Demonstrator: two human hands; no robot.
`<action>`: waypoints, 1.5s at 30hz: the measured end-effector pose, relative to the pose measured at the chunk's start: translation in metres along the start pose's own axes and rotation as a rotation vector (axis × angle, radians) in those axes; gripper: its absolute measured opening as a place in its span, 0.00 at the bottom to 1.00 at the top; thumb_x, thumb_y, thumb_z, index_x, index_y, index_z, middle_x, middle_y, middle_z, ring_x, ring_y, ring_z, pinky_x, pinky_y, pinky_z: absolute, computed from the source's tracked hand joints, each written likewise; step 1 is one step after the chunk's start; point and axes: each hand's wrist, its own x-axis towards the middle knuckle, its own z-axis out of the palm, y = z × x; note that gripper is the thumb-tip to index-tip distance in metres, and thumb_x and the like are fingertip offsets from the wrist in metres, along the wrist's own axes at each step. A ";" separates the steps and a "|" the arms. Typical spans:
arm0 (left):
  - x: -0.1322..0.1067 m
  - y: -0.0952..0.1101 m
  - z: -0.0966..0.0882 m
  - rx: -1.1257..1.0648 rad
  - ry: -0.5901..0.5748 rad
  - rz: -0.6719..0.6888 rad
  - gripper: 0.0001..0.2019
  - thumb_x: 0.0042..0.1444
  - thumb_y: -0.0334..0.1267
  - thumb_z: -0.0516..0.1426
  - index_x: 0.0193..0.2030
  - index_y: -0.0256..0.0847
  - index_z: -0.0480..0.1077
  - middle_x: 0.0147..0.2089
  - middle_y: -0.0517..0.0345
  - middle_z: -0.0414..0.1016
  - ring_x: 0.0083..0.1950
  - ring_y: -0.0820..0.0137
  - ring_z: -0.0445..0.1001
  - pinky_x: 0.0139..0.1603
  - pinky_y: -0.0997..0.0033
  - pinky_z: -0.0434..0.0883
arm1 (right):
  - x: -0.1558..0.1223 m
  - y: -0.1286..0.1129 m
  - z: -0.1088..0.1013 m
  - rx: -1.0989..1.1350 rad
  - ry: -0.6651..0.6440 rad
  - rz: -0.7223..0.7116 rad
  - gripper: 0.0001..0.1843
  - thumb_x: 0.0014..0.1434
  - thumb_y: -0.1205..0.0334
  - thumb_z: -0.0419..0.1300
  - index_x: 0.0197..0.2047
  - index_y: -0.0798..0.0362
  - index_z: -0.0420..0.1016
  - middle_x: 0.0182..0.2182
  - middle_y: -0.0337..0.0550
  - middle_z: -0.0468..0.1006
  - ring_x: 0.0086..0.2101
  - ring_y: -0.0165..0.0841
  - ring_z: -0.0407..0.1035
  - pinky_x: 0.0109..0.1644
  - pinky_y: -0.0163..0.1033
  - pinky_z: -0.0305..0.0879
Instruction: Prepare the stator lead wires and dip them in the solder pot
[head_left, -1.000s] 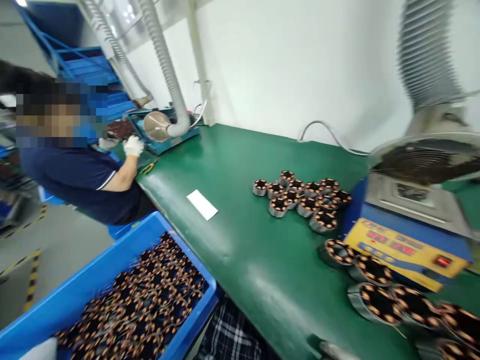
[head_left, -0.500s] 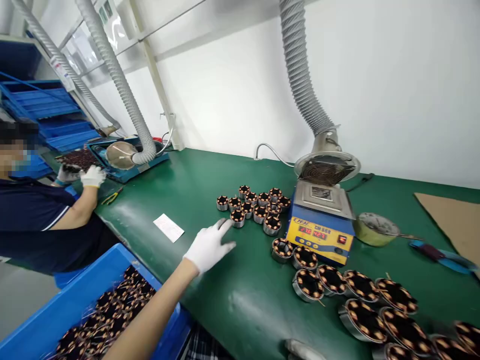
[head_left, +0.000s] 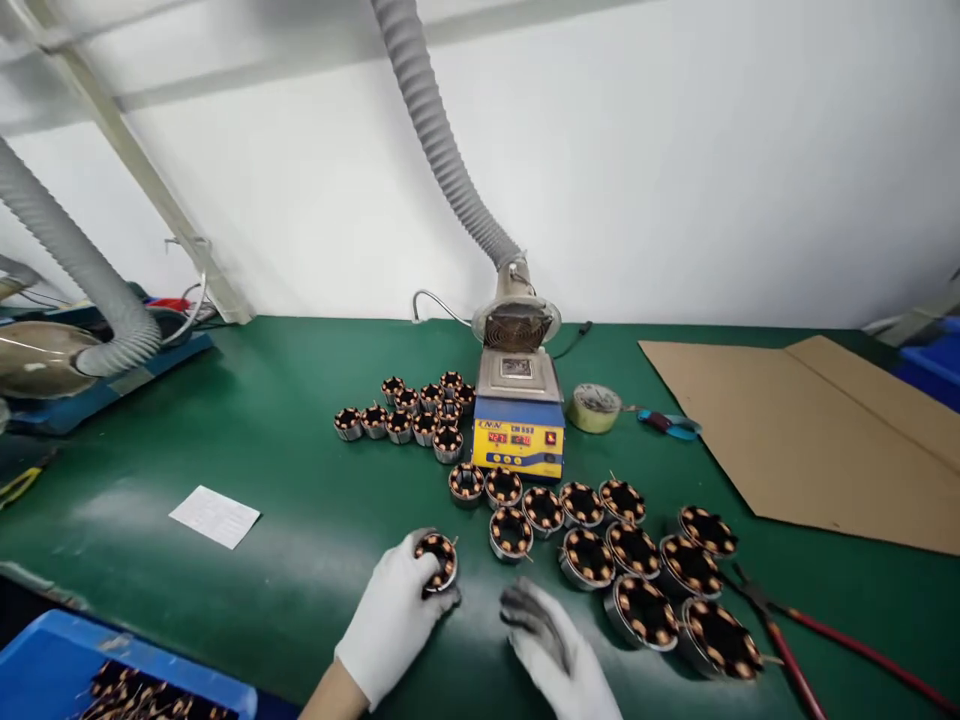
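My left hand [head_left: 397, 615], in a white glove, grips a motor stator [head_left: 437, 562] by its rim, thumb inside the ring. The stator has copper windings, a black inside and a silvery outer ring. Just to the right, my right hand [head_left: 555, 645] hovers low over the bench in a glove with greyed fingertips. Its fingers are loosely bent and apart, with nothing seen in them. Closest to both hands on the bench is another stator [head_left: 511, 533], with several more [head_left: 589, 557] in rows to the right. A farther cluster [head_left: 425, 428] stands left of the solder pot [head_left: 517, 440].
The green bench [head_left: 315, 580] carries a white paper slip [head_left: 215, 516], a tape roll [head_left: 595, 408], a cardboard sheet [head_left: 810, 430] and red-handled cutters [head_left: 795, 640]. A blue crate [head_left: 135, 650] with wound parts stands at lower left. A grey exhaust hose [head_left: 442, 140] hangs above the pot.
My view has swung right, and the co-worker is out of sight. My left hand, earlier outstretched near the far cluster, is now closer and holds a stator. My right hand has come further into view.
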 end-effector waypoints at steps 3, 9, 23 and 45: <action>-0.021 0.018 0.020 -0.071 -0.020 0.107 0.09 0.44 0.32 0.63 0.35 0.46 0.74 0.53 0.51 0.71 0.51 0.58 0.71 0.51 0.57 0.70 | 0.005 -0.022 0.016 0.034 -0.016 0.068 0.23 0.43 0.54 0.70 0.43 0.50 0.75 0.40 0.48 0.77 0.43 0.41 0.71 0.50 0.44 0.66; -0.035 0.039 0.012 -0.157 0.018 0.228 0.15 0.42 0.32 0.64 0.39 0.49 0.75 0.52 0.49 0.72 0.51 0.54 0.71 0.51 0.50 0.68 | 0.000 -0.051 0.022 -0.279 -0.077 -0.066 0.07 0.46 0.60 0.66 0.24 0.52 0.74 0.26 0.41 0.75 0.30 0.35 0.69 0.37 0.39 0.66; -0.038 0.032 -0.005 -1.021 -0.480 0.054 0.16 0.33 0.50 0.68 0.26 0.41 0.76 0.60 0.50 0.65 0.59 0.55 0.64 0.59 0.59 0.60 | -0.016 -0.048 0.002 0.116 -0.012 -0.070 0.14 0.44 0.53 0.71 0.34 0.48 0.78 0.29 0.42 0.76 0.30 0.34 0.68 0.37 0.41 0.65; -0.016 0.028 0.007 -0.900 -0.252 -0.095 0.22 0.43 0.43 0.60 0.47 0.39 0.70 0.47 0.51 0.76 0.50 0.61 0.71 0.53 0.60 0.68 | -0.021 -0.005 0.019 0.685 -0.301 0.441 0.21 0.47 0.47 0.66 0.40 0.54 0.77 0.34 0.44 0.79 0.35 0.36 0.72 0.37 0.38 0.66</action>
